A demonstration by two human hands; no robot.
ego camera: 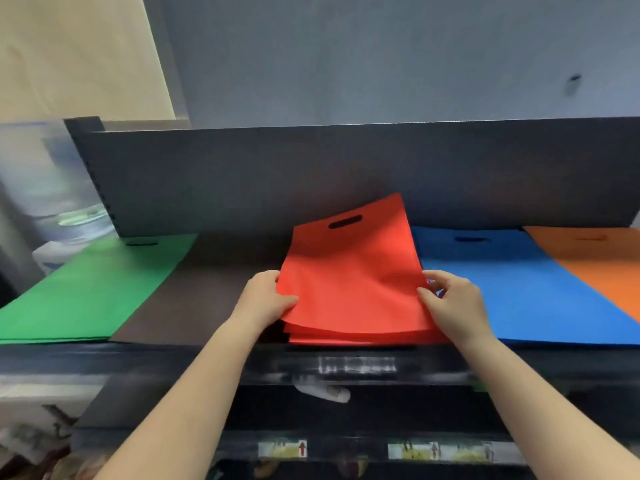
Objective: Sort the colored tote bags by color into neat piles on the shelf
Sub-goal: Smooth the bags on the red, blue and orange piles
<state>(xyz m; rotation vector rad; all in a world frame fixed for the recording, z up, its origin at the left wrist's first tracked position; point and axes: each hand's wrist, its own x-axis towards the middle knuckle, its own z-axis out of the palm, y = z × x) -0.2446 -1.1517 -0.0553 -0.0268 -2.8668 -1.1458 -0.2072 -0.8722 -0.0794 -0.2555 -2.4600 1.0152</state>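
A stack of red tote bags (353,282) lies in the middle of the dark shelf (194,299), its top bag slightly raised and skewed, the cut-out handle at the far end. My left hand (265,297) grips the stack's left edge with the thumb on top. My right hand (450,303) pinches the right edge. A green bag pile (93,289) lies at the left. A blue pile (519,282) sits right of the red stack, and an orange pile (599,261) lies at the far right.
A dark back panel (311,174) closes the shelf behind the bags. Bare shelf shows between the green and red piles. Lower shelf edges (356,367) carry labels below my arms. Blurred clutter stands at the far left.
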